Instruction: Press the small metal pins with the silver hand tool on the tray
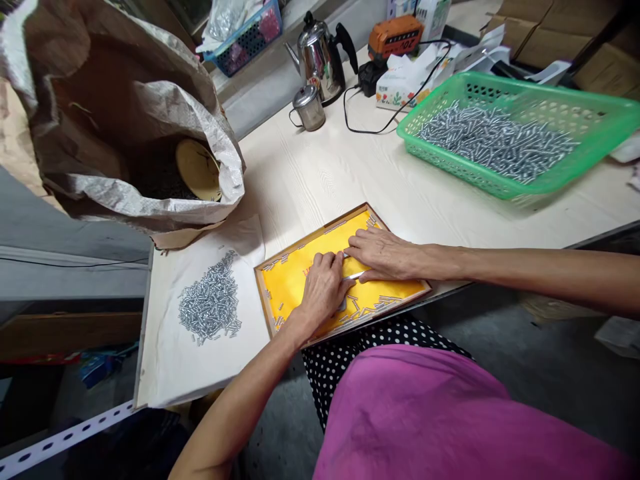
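Both hands are together over a shallow wooden-rimmed tray (259, 283) with a yellow bottom. My left hand (324, 283) has its fingers curled, its thumb by the near end of a thin silvery metal strip (354, 275). From the other side, my right hand (383, 255) pinches the same strip with bent fingers. A second silvery edge shows between the fingertips; the hands hide most of what they grip. Small metal pins (367, 309) lie loose along the tray's near side, with short rows of them at its other edges.
A pile of metal pins (210, 300) lies on white cloth (167, 360) at left. Behind it stands a large open sack (190, 213) with a round yellowish scoop (195, 170). A green basket (450, 163) of pins is at right. A kettle (323, 60) and metal cup (309, 110) stand behind.
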Motion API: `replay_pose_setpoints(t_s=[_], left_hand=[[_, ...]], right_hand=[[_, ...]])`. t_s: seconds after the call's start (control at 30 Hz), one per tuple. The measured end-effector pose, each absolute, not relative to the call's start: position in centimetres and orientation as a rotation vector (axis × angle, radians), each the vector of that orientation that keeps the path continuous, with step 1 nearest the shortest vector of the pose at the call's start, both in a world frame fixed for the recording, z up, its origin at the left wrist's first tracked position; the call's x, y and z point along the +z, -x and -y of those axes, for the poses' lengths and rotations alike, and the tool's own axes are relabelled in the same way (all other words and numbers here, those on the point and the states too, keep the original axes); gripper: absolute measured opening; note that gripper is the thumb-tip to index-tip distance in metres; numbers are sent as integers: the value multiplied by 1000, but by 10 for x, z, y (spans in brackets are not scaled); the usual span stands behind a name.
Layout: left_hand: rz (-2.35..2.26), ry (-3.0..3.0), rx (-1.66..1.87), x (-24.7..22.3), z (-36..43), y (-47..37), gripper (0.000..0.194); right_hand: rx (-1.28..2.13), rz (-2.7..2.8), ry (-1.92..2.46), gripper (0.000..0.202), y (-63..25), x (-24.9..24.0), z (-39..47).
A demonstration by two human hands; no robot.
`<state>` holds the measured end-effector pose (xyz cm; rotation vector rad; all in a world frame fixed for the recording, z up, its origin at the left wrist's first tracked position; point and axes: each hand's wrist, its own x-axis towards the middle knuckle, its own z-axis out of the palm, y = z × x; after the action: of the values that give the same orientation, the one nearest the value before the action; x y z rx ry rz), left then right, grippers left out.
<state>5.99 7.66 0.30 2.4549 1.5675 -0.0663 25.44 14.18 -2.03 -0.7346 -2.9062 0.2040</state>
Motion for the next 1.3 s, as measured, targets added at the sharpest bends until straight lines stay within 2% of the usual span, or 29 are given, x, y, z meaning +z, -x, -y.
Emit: replay_pose_setpoints(t_s=[0.23,0.43,0.57,0.7,0.9,1.0,1.1,1.17,1.3], left_hand=[[-1580,-2394,1,-4,-82,-60,18],[-1610,-2380,-3,-5,-81,-61,21],[-1621,-2485,121,-4,-66,-60,18],[-1584,-2523,246,-11,-47,-66,16],[-1593,-2337,309,-23,-33,-80,20],[-1557,-2344,479,-22,-30,-70,20],[-1828,-2286,655,-13,-28,-28,23],[-2201,-2176,557,-3,-28,16,25],[-2805,-1774,-129,9,-26,98,30]], right_hand=[[255,2898,736,12,-246,-35,-140],[365,2852,753,19,-248,-36,-144],[354,2874,707,41,-255,-27,-154],[299,2854,709,22,-258,-32,-170],[111,2746,652,24,-254,-47,-189],[53,2710,705,26,-253,-44,-182],[65,2639,740,28,-254,-33,-158],[144,2634,693,31,-257,-28,-134],[287,2575,659,36,-259,-35,-86]])
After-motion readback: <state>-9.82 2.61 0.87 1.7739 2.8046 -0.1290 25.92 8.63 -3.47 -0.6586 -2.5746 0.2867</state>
